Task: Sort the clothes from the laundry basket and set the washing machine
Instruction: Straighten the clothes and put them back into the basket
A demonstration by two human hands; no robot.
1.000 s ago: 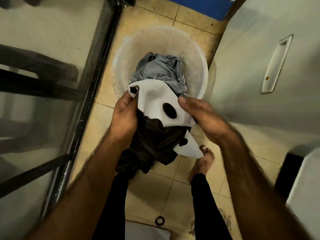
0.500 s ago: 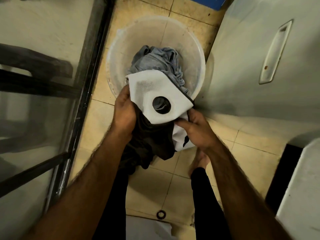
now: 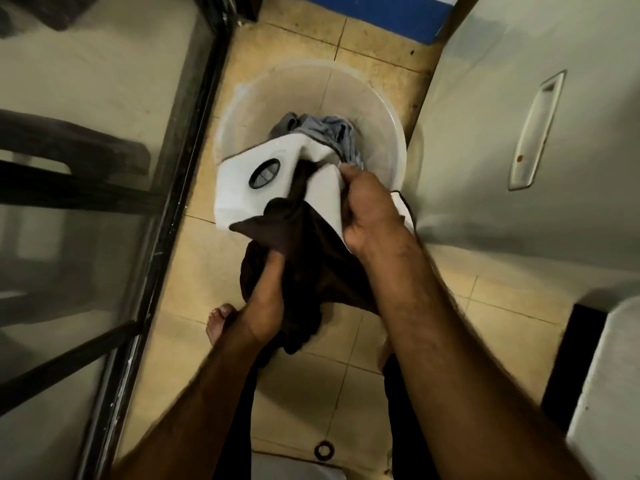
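Observation:
A round translucent laundry basket stands on the tiled floor ahead of me, with a crumpled grey garment inside. Over its near rim I hold a dark brown garment tangled with a white mesh piece that has a dark round ring in it. My left hand grips the brown cloth from below. My right hand is closed on the white piece's right edge, above and to the right of the left hand.
A glass door with a dark frame runs along the left. A white appliance side with a recessed handle fills the right. A blue band lies beyond the basket. My bare foot and a small floor ring are below.
My left hand dropped lower and now grips the brown cloth. My right hand rose to the white piece's right edge. The white piece swung left and the view shifted, so the basket sits further right.

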